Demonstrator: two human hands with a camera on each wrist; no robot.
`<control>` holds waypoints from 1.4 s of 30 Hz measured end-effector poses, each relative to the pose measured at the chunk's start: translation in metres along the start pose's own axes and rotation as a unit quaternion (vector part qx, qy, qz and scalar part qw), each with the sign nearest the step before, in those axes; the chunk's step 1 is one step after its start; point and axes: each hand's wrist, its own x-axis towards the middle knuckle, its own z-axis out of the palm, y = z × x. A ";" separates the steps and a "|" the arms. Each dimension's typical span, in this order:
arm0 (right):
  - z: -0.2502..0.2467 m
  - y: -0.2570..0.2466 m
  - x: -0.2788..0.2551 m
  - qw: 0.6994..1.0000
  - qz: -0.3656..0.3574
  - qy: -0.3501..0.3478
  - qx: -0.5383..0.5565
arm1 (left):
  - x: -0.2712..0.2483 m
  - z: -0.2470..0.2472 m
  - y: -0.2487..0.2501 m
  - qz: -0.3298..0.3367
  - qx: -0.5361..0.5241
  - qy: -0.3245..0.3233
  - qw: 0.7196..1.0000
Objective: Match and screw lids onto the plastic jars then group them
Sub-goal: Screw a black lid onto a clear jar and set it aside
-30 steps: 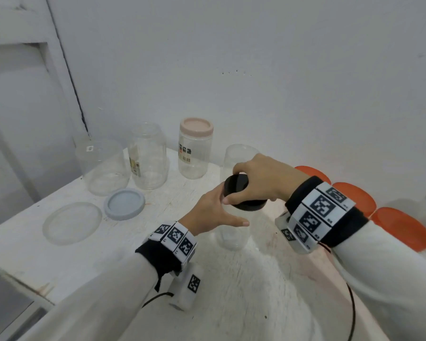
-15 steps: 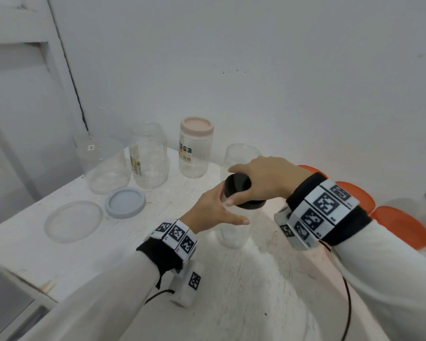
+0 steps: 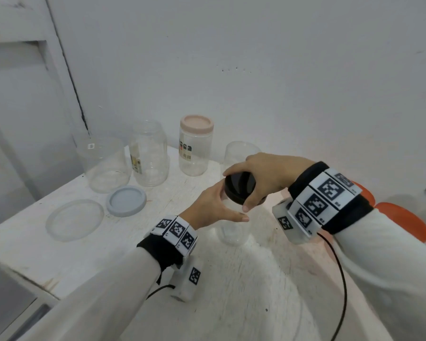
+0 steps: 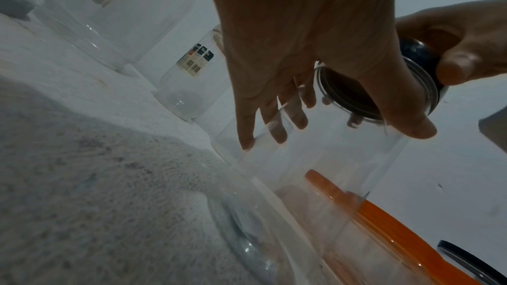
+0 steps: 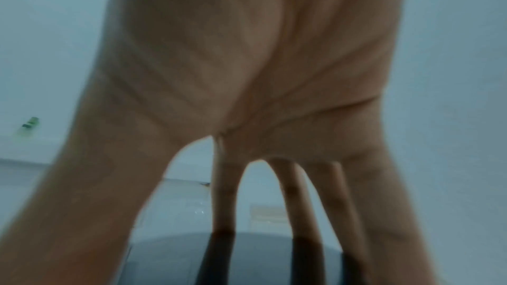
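Observation:
A clear plastic jar (image 3: 231, 232) stands on the white table (image 3: 59, 244) in the middle of the head view. My left hand (image 3: 214, 207) grips its upper body from the left, thumb across the front. A black lid (image 3: 239, 187) sits tilted on the jar's mouth, and my right hand (image 3: 261, 178) holds it from above by its rim. In the left wrist view my left hand's fingers (image 4: 274, 120) wrap the clear jar (image 4: 315, 155) below the black lid (image 4: 411, 55). The right wrist view shows my right hand's fingers (image 5: 299, 198) spread over the black lid (image 5: 260, 253).
At the back stand a wide open jar (image 3: 103, 163), a labelled open jar (image 3: 149, 153), a jar with a pink lid (image 3: 196, 146) and another open jar (image 3: 236, 153). A clear lid (image 3: 75, 219) and a grey lid (image 3: 126, 200) lie at the left. Orange-lidded jars (image 3: 403, 222) are on the right.
My right hand has turned on the black lid, its thumb now lower at the front. The jar and my left hand have stayed in place.

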 end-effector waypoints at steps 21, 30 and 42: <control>0.045 0.005 -0.056 0.965 0.003 0.193 0.176 | -0.033 -0.001 0.026 0.002 -0.059 0.000 0.998; 0.064 0.016 -0.155 0.910 0.060 0.362 0.194 | -0.027 0.051 0.080 0.109 -0.085 -0.079 0.987; 0.086 0.080 -0.289 0.819 0.239 0.494 0.169 | 0.006 0.185 0.103 0.211 -0.058 -0.056 0.974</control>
